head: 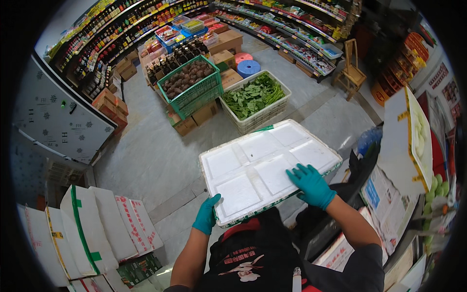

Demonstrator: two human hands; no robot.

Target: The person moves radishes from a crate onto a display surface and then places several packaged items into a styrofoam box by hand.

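Observation:
In front of my body I hold a white polystyrene foam box lid [251, 155], tilted, with recessed panels facing up. Green tape runs along parts of its rim. My left hand [206, 215], in a teal glove, grips the near left corner, thumb on top; its other fingers are hidden. On the near right part of the lid rests my right hand [313, 187], also gloved in teal, its fingers spread over the panels and its thumb at the near edge. Below the lid is my black apron [251, 252], which bears printing.
Ahead stand a pale crate of leafy greens [255, 95] and a green crate of taro-like roots [189, 79]. Foam boxes [98, 222] are stacked at left. At right are a foam box of pale green vegetables [403, 142] and a wooden chair [349, 71]. Stocked shelves [277, 31] line the back.

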